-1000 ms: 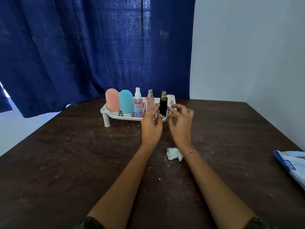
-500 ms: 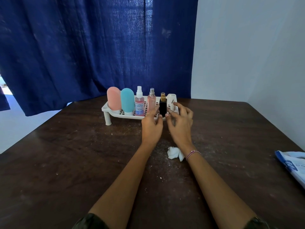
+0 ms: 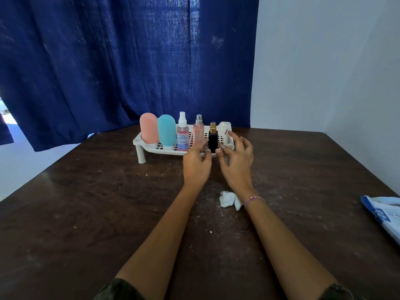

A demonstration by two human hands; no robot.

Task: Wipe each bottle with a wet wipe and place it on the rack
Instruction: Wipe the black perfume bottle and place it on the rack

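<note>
1. I am seeing the black bottle (image 3: pixel 213 141) standing upright on the rack (image 3: pixel 137 142), rightmost of five.
2. Left grip (image 3: pixel 195 167) and right grip (image 3: pixel 237 169) are flanking it, fingers loosely spread, holding nothing.
3. The crumpled wipe (image 3: pixel 227 199) is lying on the table (image 3: pixel 86 213) near my right wrist.

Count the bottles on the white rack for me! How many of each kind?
Round-topped bottles: 2 (pink bottle, teal bottle)
Spray bottles: 3 (white-capped spray bottle, silver-capped spray bottle, black spray bottle)
Total on the rack: 5
</note>
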